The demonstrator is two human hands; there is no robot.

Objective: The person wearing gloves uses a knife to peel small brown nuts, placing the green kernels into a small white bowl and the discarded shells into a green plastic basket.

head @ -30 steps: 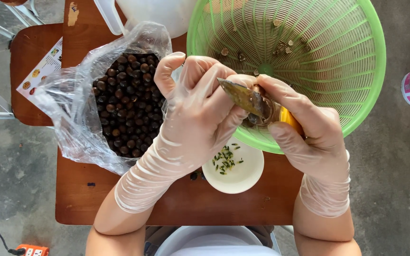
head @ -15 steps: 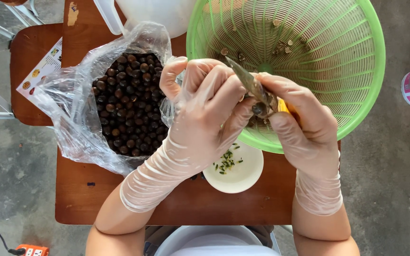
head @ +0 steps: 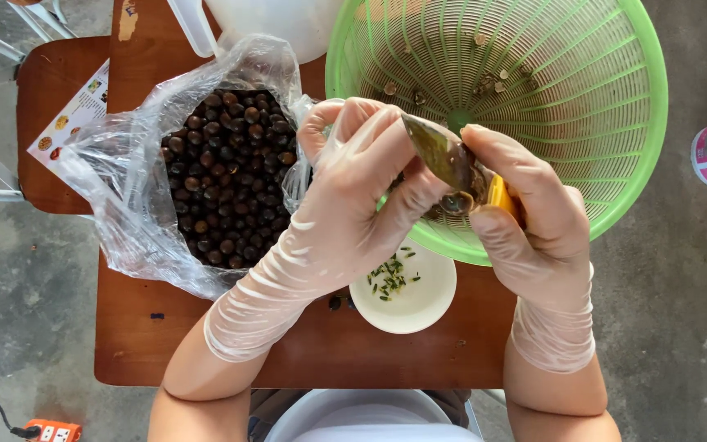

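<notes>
Item: one small dark round seed (head: 457,202), held between both gloved hands above the near rim of the green slotted basket (head: 615,164).

Left hand (head: 362,176): grip narrow, fingertips pinched on the seed's left side.

Right hand (head: 533,221): grip closed around a yellow-handled knife (head: 452,160), thumb under the seed. The blade's long axis runs from the handle at lower right up to the tip at upper left; the flat lies across the seed's top. The seed is near-round, so no long axis can be told.

Stock remaining: clear plastic bag (head: 124,205) on the wooden desk (head: 206,344), to the left of the hands, heaped with dark seeds (head: 227,176); the bulk appears unprocessed.

Output so far: a few pale pieces (head: 488,82) at the basket bottom; small green slivers (head: 390,277) in a white bowl (head: 419,307) just below the hands. Judged early in the work.

Also present: white jug at top, printed leaflet at left, pink can at right.
</notes>
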